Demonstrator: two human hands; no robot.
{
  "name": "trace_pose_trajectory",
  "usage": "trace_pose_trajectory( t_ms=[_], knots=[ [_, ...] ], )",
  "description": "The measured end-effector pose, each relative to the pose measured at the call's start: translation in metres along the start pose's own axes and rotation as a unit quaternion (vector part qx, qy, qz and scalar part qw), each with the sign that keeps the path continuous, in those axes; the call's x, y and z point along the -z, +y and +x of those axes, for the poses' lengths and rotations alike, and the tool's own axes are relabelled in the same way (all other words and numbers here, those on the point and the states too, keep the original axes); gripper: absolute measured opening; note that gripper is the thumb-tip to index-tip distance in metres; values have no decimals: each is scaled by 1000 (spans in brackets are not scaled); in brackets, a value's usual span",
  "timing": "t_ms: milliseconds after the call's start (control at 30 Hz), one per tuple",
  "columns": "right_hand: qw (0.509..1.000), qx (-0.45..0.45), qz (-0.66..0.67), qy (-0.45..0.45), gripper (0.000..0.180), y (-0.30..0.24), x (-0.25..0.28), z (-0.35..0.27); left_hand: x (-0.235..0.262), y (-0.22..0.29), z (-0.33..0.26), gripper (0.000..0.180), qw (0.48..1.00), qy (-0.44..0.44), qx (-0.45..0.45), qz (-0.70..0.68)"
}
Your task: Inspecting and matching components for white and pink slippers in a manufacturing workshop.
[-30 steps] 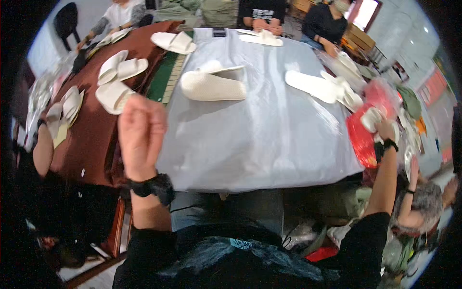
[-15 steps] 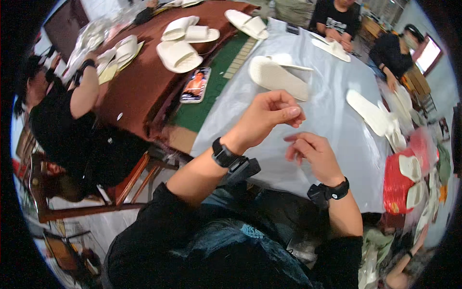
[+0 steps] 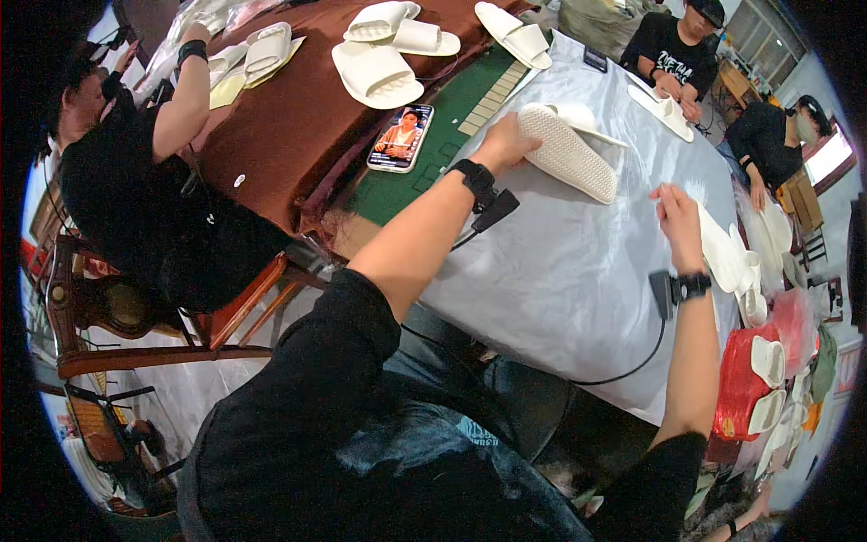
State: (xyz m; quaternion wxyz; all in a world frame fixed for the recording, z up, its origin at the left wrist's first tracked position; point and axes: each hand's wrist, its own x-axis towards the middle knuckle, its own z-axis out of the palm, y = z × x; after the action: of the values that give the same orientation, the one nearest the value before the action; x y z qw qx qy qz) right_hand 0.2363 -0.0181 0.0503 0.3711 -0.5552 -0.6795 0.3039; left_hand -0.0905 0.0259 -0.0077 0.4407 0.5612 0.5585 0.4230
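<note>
My left hand (image 3: 506,146) grips the edge of a white slide slipper (image 3: 571,155), which has its textured sole turned up. The thumb shows at the edge; the other fingers are partly hidden. Behind that slipper, another white slipper (image 3: 578,117) lies partly covered. My right hand (image 3: 677,217) hovers above the grey sheet with its fingers curled together; whatever they hold, if anything, is hidden. Beside it, at the table's right edge, lies a white slipper (image 3: 718,248) with its sole showing.
More white slippers (image 3: 375,77) sit on the brown cloth (image 3: 271,135) at left, near a lit phone (image 3: 400,138). A dark phone (image 3: 595,60) lies at the back. Red packaging (image 3: 739,379) with slippers stands at right. People work around the table, one seated at left.
My left hand has reached forward and taken hold of the slipper. My right hand has moved away to the right and forward. The whole view has shifted a little.
</note>
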Motion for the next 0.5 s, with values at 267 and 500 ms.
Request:
trace_pose_trajectory(
  t_ms=[267, 500],
  knots=[
    [958, 143, -246, 28, 29, 5, -63, 112, 41, -34, -3, 17, 949, -145, 54, -275],
    [907, 61, -375, -183, 40, -19, -93, 114, 74, -19, -23, 27, 997, 35, -60, -23]
  ],
)
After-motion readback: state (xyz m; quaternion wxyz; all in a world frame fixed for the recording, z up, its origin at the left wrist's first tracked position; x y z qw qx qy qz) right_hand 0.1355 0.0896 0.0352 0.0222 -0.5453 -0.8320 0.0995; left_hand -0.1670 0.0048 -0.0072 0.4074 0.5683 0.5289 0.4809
